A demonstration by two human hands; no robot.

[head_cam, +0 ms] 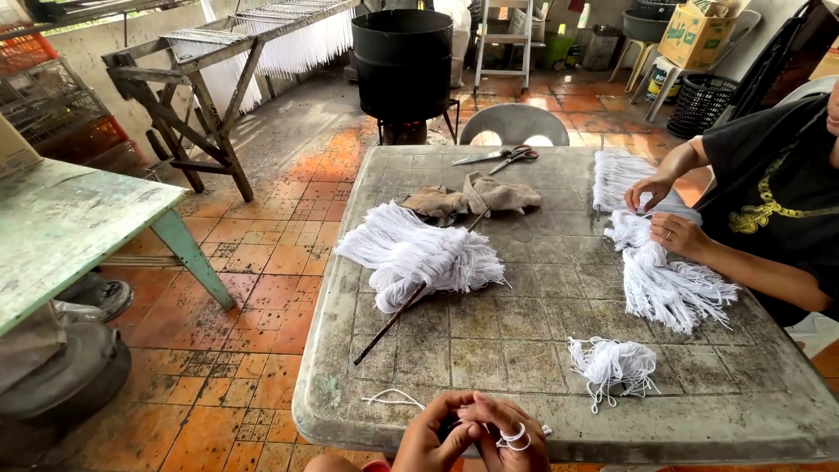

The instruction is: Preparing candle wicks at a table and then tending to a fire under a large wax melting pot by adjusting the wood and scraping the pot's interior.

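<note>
String (516,435) | both hands' fingers pinch it, apparently | stained table (524,350) | tiled floor (262,262)

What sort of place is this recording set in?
Likely a small semi-open craft workshop handling white string: bundles of white string on a worn table, strands hanging on a wooden rack, and a black drum.

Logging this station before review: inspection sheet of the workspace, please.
Surface: worn grey table, stained.
Job's things: white string looped round the right hand's fingers; loose end on the table edge.
Clutter: string bundle on a stick, small bundle, rag, scissors.
Grippers: left hand and right hand together, pinching string.
Cables: nothing seen.
Surroundings: co-worker's hands sorting string; black drum; orange tile floor.
</note>
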